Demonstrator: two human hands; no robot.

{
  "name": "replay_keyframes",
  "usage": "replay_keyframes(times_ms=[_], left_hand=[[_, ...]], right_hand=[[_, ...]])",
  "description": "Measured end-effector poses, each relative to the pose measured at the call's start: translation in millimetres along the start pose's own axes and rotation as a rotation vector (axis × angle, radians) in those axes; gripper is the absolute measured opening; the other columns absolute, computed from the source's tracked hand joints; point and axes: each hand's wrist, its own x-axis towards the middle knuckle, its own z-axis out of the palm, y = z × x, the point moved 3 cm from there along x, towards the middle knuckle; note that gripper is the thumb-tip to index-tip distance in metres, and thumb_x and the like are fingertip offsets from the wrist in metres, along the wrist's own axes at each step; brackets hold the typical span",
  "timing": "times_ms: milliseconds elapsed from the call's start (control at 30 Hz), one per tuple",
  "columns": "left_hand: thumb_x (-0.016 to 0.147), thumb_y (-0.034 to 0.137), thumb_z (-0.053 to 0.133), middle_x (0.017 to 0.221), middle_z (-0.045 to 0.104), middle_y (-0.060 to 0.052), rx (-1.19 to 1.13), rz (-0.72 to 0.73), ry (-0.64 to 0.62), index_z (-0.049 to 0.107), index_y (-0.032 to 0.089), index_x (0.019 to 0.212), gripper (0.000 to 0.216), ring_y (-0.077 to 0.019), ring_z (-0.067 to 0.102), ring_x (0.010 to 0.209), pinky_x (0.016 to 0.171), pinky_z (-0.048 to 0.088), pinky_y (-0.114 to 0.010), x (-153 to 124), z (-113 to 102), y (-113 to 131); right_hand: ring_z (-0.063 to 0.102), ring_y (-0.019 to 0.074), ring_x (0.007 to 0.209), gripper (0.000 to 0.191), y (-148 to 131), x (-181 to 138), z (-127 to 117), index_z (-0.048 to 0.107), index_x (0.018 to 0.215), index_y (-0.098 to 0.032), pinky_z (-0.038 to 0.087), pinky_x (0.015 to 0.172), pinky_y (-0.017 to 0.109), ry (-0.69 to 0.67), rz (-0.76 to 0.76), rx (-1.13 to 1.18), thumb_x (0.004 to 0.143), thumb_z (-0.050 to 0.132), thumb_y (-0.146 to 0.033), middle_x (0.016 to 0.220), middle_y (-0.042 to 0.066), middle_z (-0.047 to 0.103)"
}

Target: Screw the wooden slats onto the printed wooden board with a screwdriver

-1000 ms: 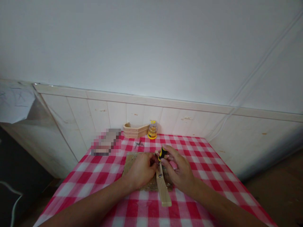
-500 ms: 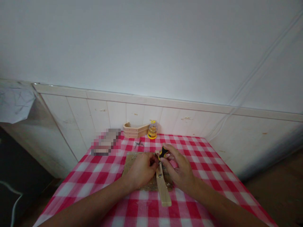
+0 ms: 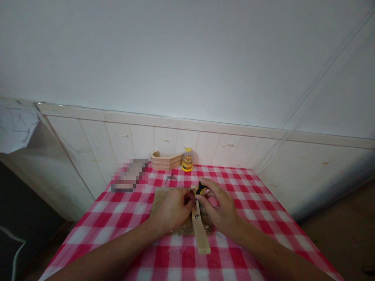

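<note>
My right hand [image 3: 221, 205] is closed round a small black and yellow screwdriver [image 3: 200, 188], tilted with its tip down toward a pale wooden piece [image 3: 200, 236]. Bent fingers of my left hand [image 3: 175, 207] pinch at the left side of that piece, close to the screwdriver tip; what exactly lies between the fingertips is partly hidden. A dark screw [image 3: 197, 216] shows in the wood nearer to me. Beneath the wooden piece and both hands lies a flat brown parcel-like pad [image 3: 159, 199], with a shiny clear covering at its edge.
Several loose screws [image 3: 170, 178] lie beyond the pad. Against the wall stand stacked curved wooden pieces [image 3: 165, 162] and a clear yellow-based bit holder [image 3: 188, 160]. A pixelated flat object [image 3: 130, 175] rests at the left. A red and white checked cloth [image 3: 249, 234] covers the table.
The whole view has shifted slightly, so everything sits a little further left. Both hands keep the same hold, and the screwdriver remains at the same spot on the wood.
</note>
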Motion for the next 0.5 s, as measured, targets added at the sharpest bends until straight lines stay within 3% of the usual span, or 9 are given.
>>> replay_keyframes(times_ms=[500], left_hand=[[0.088, 0.020, 0.056, 0.081, 0.077, -0.004, -0.045, 0.022, -0.010, 0.070, 0.018, 0.083, 0.015, -0.0188, 0.069, 0.072, 0.062, 0.043, -0.026, 1.1, 2.0, -2.8]], right_hand=[[0.074, 0.0222, 0.099, 0.050, -3.7, 3.6, -0.8, 0.053, 0.139, -0.032, 0.064, 0.087, 0.038, 0.016, -0.057, -0.009, 0.093, 0.065, -0.016, 0.119, 0.007, 0.073]])
